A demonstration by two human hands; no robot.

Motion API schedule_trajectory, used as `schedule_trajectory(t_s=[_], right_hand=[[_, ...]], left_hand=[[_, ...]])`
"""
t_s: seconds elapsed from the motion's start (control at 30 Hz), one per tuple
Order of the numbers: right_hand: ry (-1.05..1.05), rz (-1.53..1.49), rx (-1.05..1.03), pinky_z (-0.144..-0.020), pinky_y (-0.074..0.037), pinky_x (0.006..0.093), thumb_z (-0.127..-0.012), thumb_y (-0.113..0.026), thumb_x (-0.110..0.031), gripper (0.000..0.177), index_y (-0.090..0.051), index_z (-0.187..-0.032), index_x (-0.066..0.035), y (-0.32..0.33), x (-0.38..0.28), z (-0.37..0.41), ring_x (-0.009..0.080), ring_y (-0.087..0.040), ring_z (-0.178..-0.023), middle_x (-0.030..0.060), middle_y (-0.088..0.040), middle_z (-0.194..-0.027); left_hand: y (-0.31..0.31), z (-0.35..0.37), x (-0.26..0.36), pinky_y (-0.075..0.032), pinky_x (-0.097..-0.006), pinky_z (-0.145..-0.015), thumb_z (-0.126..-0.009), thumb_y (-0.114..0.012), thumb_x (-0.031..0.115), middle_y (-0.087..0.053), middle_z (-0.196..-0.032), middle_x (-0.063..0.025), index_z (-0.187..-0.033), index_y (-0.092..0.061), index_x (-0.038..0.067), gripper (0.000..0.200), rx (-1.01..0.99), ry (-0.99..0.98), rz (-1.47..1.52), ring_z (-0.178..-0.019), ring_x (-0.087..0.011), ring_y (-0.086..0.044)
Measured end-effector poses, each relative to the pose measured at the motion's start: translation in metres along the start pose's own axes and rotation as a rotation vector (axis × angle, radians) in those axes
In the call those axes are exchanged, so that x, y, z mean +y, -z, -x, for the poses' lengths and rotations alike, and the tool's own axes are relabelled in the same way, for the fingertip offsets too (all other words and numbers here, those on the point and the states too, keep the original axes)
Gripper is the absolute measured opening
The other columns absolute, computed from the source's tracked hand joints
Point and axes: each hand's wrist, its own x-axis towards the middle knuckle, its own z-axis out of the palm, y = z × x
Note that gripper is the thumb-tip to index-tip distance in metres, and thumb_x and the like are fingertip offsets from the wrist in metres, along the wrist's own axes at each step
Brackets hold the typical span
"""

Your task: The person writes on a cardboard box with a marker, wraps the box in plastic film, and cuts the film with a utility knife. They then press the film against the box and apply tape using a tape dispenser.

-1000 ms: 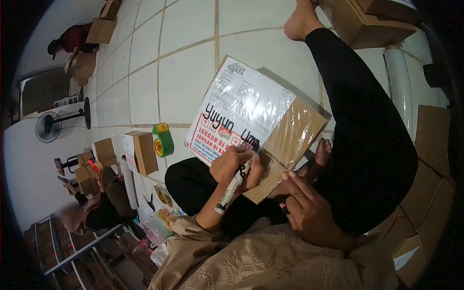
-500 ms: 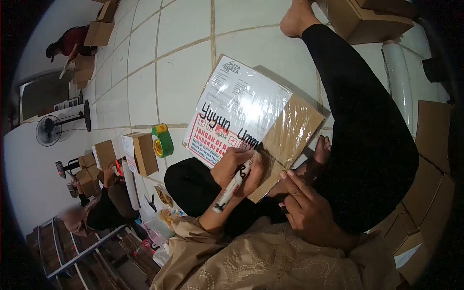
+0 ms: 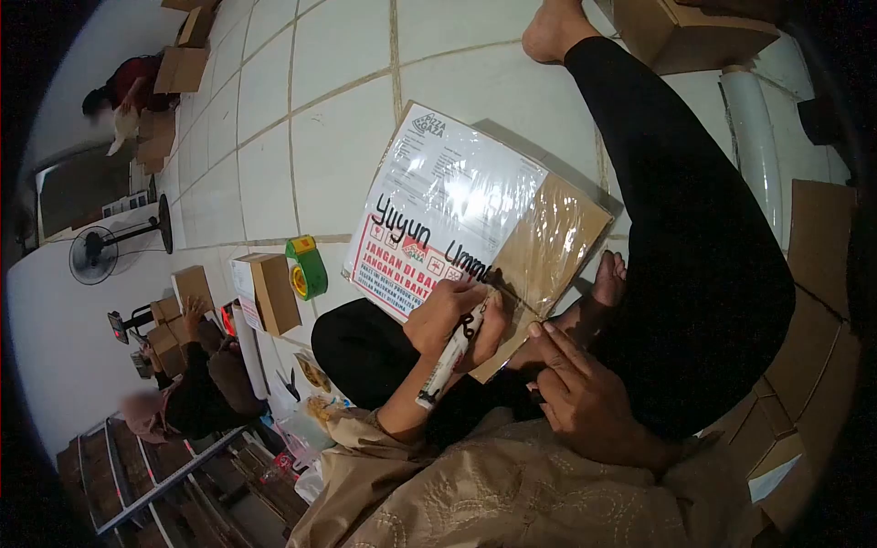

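Note:
A flat cardboard box in clear wrap lies tilted before me, a printed white sheet on its upper face. Black handwriting reading "Yuyun Umm..." crosses the sheet. My left hand is closed around a white marker, its tip hidden by the fingers near the end of the writing. On the right, my right hand touches the box's lower edge with its index and middle fingers stretched out. Something small and dark shows by its thumb, too small to make out.
A green tape dispenser and a smaller box stand left on the tiled floor. Further left are a co-worker, a fan and another person by boxes. A plastic roll and cartons lie right.
My left hand and the marker have moved slightly right, and another letter stroke shows on the sheet. The co-worker's raised hand has shifted a little. My right hand stays at the box edge.

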Motion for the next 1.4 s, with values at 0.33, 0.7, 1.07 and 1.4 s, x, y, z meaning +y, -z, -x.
schedule_trajectory(t_s=[0.33,0.7,1.07,1.4], right_hand=[[0.01,0.01,0.044,-0.095,-0.041,0.0441,-0.081,-0.055,-0.006,0.017,-0.052,-0.07,0.005,-0.002,-0.001,0.001,0.0403,-0.048,-0.115,0.0337,-0.049,-0.117],[0.03,0.026,0.037,-0.094,-0.043,0.043,-0.08,-0.055,-0.006,0.015,-0.052,-0.07,0.005,0.003,0.0,0.001,0.0396,-0.048,-0.115,0.033,-0.05,-0.116],[0.029,0.035,0.029,-0.093,-0.043,0.0432,-0.078,-0.056,-0.004,0.013,-0.051,-0.071,0.006,0.004,-0.001,0.001,0.0393,-0.048,-0.116,0.0334,-0.051,-0.113],[0.0,-0.011,0.038,-0.094,-0.043,0.0429,-0.078,-0.055,-0.004,0.013,-0.051,-0.071,0.006,0.001,0.0,0.003,0.0396,-0.047,-0.116,0.0334,-0.05,-0.115]], left_hand=[[0.018,0.012,0.015,-0.043,-0.0229,-0.052,-0.074,-0.067,0.007,-0.06,-0.067,-0.0128,-0.075,-0.056,-0.001,0.014,-0.074,0.26,0.243,-0.057,-0.0137,-0.057],[0.004,0.019,0.021,-0.044,-0.0232,-0.05,-0.071,-0.07,0.009,-0.059,-0.063,-0.0122,-0.073,-0.056,-0.001,0.018,-0.052,0.046,0.016,-0.052,-0.0156,-0.058],[0.002,0.014,0.024,-0.045,-0.022,-0.052,-0.073,-0.069,0.008,-0.063,-0.069,-0.0139,-0.076,-0.06,-0.002,0.014,-0.086,0.085,0.05,-0.057,-0.014,-0.061],[0.002,0.019,0.02,-0.045,-0.024,-0.046,-0.065,-0.068,0.004,-0.059,-0.06,-0.0121,-0.071,-0.058,-0.002,0.013,-0.044,0.005,0.128,-0.05,-0.0181,-0.059]])
